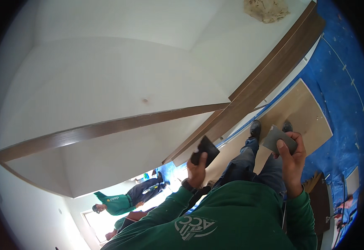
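My left hand (196,171) is closed on a thin, dark, four-sided flat piece (207,148), its thumb lying across the face. In my right hand (293,159) is a grey, flat, squarish piece (273,138), pinched between the thumb on top and fingers beneath. From here I cannot tell whether these are spreader blades or sanding sheets. Both hands are held out in front of my body, apart from each other. The left one is close to the brown wooden trim (248,92), and neither piece visibly touches it.
White wall (123,75) fills the upper left, crossed by a brown rail (107,130). I stand on a tan board (311,112) over blue sheeting (340,79). A person in a green shirt (116,204) is at the lower left. A brown panel (320,206) stands at the lower right.
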`<action>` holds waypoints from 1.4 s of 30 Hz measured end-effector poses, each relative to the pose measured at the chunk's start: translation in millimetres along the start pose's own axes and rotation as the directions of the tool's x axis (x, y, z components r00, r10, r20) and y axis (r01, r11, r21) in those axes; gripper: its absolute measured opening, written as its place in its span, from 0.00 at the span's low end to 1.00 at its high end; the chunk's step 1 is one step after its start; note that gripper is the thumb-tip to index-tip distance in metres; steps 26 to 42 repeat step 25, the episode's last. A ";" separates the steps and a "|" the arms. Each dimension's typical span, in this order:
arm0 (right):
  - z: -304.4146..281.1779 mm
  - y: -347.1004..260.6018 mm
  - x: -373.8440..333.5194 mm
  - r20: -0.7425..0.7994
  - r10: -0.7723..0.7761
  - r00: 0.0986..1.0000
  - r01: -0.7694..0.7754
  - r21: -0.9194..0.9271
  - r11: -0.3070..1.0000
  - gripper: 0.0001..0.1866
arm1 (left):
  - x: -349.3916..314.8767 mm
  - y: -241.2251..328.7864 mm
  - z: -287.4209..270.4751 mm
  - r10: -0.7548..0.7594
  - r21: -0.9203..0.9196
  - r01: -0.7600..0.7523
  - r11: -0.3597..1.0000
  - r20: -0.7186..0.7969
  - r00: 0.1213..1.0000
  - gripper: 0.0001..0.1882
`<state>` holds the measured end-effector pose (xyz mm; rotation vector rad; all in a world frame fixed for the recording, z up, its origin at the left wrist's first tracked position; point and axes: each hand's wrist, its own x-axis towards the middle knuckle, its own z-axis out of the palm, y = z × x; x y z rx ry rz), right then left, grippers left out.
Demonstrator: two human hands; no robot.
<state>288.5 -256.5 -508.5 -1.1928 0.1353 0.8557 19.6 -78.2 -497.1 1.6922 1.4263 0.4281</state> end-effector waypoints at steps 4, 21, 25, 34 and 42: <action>10.9 23.6 -4.2 0.019 0.030 0.999 -0.031 0.077 0.997 0.10 | 40.7 -3.1 -44.7 0.014 0.052 -0.007 0.999 -0.135 0.991 0.16; 74.6 81.7 -25.4 -0.042 0.037 0.998 -0.017 0.399 0.917 0.11 | 217.2 -53.7 -44.1 -0.141 -0.388 0.111 0.915 -0.050 0.989 0.26; 75.6 82.2 -14.7 -0.149 0.044 0.988 0.013 0.358 0.934 0.10 | 267.9 -72.2 -15.8 -0.117 -0.336 0.013 0.942 -0.288 0.950 0.26; 75.6 82.2 -14.7 -0.149 0.044 0.988 0.013 0.358 0.934 0.10 | 267.9 -72.2 -15.8 -0.117 -0.336 0.013 0.942 -0.288 0.950 0.26; 75.6 82.2 -14.7 -0.149 0.044 0.988 0.013 0.358 0.934 0.10 | 267.9 -72.2 -15.8 -0.117 -0.336 0.013 0.942 -0.288 0.950 0.26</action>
